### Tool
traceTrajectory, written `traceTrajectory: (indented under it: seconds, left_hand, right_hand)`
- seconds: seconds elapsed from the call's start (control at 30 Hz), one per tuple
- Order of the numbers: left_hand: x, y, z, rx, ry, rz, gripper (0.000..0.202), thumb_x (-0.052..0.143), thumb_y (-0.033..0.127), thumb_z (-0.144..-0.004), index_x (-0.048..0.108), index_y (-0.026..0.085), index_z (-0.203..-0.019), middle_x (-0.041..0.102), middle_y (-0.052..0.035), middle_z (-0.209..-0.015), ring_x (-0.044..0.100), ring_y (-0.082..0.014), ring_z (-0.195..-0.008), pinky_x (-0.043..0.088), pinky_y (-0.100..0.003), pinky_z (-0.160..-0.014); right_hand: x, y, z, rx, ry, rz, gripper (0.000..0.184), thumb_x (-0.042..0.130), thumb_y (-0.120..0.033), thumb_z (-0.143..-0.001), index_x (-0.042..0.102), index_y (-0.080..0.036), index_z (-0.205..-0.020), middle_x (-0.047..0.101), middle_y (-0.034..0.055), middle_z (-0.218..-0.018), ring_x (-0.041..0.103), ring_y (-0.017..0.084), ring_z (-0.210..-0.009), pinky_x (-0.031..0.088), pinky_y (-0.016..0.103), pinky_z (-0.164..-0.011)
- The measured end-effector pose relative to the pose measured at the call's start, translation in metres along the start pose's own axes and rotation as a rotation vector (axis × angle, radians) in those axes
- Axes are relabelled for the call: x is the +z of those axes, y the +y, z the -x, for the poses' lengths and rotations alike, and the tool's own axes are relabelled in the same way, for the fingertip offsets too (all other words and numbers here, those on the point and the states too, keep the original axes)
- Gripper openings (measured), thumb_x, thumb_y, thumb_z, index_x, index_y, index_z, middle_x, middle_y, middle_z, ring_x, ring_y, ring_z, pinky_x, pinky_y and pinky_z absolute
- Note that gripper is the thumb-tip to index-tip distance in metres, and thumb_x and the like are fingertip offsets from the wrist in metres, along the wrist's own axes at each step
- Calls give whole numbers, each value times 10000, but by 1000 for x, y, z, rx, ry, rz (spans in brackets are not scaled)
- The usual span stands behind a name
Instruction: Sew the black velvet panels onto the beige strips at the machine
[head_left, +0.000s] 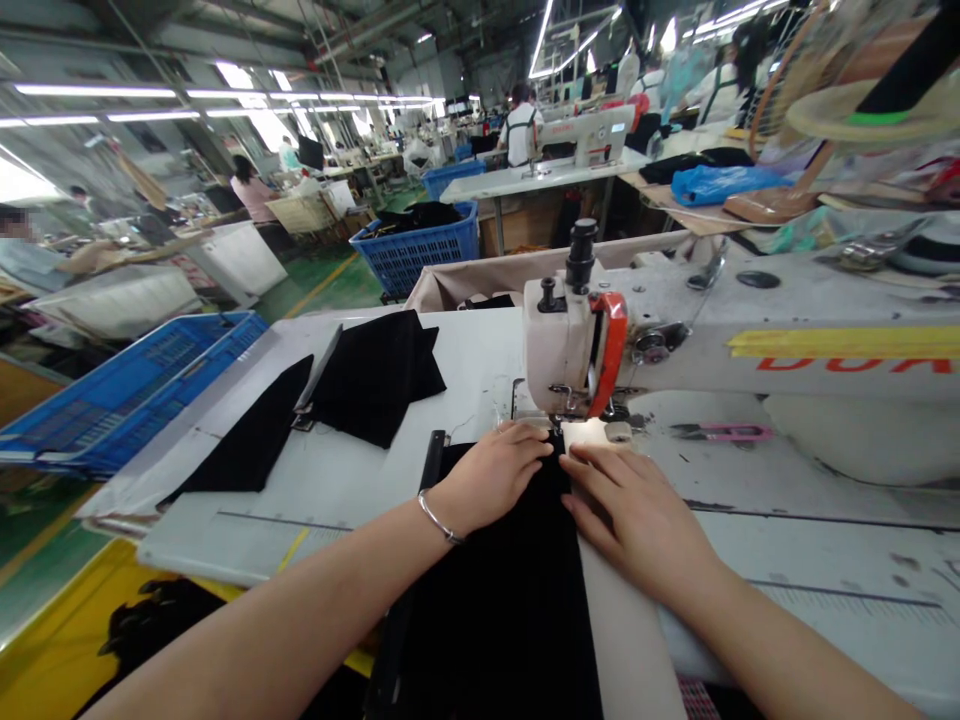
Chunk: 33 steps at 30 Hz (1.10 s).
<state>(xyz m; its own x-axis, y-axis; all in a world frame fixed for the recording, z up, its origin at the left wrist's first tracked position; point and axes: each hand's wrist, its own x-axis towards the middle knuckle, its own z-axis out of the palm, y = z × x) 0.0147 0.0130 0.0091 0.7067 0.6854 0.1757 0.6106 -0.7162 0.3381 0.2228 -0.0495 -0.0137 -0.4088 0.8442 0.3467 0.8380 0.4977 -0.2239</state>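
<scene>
Left of sewing machine [570, 345]: 2 black pieces [375, 375] lying flat. Left hand [491, 475] and right hand [637, 510] rest palm-down, fingers extended, on black fabric strip [510, 590] at its needle, fingertips nearly touching. Pink snips [724, 432] right of machine

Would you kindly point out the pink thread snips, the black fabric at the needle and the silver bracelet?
pink thread snips [731, 432]: head view, on the pink handles.
black fabric [510, 600]: head view, on its flat middle stretch.
silver bracelet [437, 520]: head view, on the band's middle.
</scene>
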Motion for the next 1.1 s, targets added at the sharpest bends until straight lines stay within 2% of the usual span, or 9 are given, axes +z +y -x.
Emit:
traceTrajectory:
  seconds: [0.13, 0.2, 0.3, 0.37, 0.43, 0.5, 0.8, 0.97, 1.1]
  left_hand:
    - [-10, 5, 5, -2, -65, -27, 328, 423, 207, -959, 558, 169, -1255, 501, -77, -1385, 403, -186, -1332, 275, -405, -1173]
    - [-22, 21, 20, 31, -152, -28, 380, 467, 294, -949, 515, 174, -1305, 466, -92, -1419, 349, -219, -1372, 246, -459, -1177]
    - [-40, 58, 59, 194, -349, 35, 558, 564, 515, -862, 494, 205, -1321, 425, -97, -1452, 346, -256, -1371, 234, -505, -1170]
    - [-44, 80, 86, 259, -414, 42, 478, 556, 430, -889, 490, 226, -1315, 453, -72, -1432, 404, -225, -1332, 265, -465, -1166]
    - [-42, 93, 107, 252, -388, 13, 387, 521, 296, -918, 499, 234, -1300, 502, -51, -1389, 457, -202, -1279, 302, -429, -1150]
    - [-37, 96, 117, 234, -345, -4, 364, 520, 253, -914, 516, 234, -1277, 526, -48, -1359, 487, -204, -1237, 328, -419, -1130]
    - [-36, 91, 117, 255, -302, -9, 338, 571, 194, -862, 563, 233, -1198, 551, -38, -1310, 497, -209, -1172, 371, -399, -1069]
    - [-43, 89, 110, 213, -356, 67, 300, 580, 204, -842, 600, 264, -1135, 546, 0, -1306, 493, -183, -1183, 367, -373, -1075]
    - [-35, 80, 88, 135, -321, 23, 490, 516, 267, -895, 420, 244, -1375, 382, -34, -1481, 314, -218, -1379, 209, -456, -1179]
  right_hand:
    - [-5, -5, 2, 5, -1, 7, 375, 467, -336, -935, 540, -201, -1277, 556, 77, -1265, 499, 244, -1151, 420, 441, -978]
    - [-9, -13, 13, -6, -4, 5, 362, 469, -304, -935, 545, -199, -1274, 573, 72, -1240, 521, 236, -1119, 441, 438, -961]
    - [-17, -34, 46, -50, 48, -36, 336, 483, -248, -926, 571, -198, -1246, 596, 57, -1220, 545, 211, -1093, 468, 404, -952]
    - [-22, -49, 69, -82, 110, -74, 321, 504, -237, -913, 597, -196, -1217, 614, 44, -1207, 561, 191, -1085, 486, 359, -944]
    - [-28, -59, 87, -98, 147, -91, 307, 532, -257, -898, 624, -195, -1185, 638, 31, -1180, 582, 175, -1066, 504, 316, -925]
    - [-33, -65, 97, -107, 158, -82, 300, 547, -278, -890, 642, -199, -1163, 656, 21, -1155, 604, 166, -1040, 518, 293, -907]
    - [-38, -66, 105, -184, 138, -37, 288, 525, -301, -891, 661, -216, -1130, 688, 26, -1079, 642, 165, -975, 552, 291, -841]
    - [-32, -62, 108, -226, 156, -27, 265, 522, -278, -898, 664, -224, -1115, 695, 20, -1053, 647, 148, -956, 550, 270, -830]
    - [-30, -61, 105, -212, 147, -50, 262, 490, -230, -908, 669, -230, -1099, 693, 2, -1051, 645, 149, -952, 548, 273, -816]
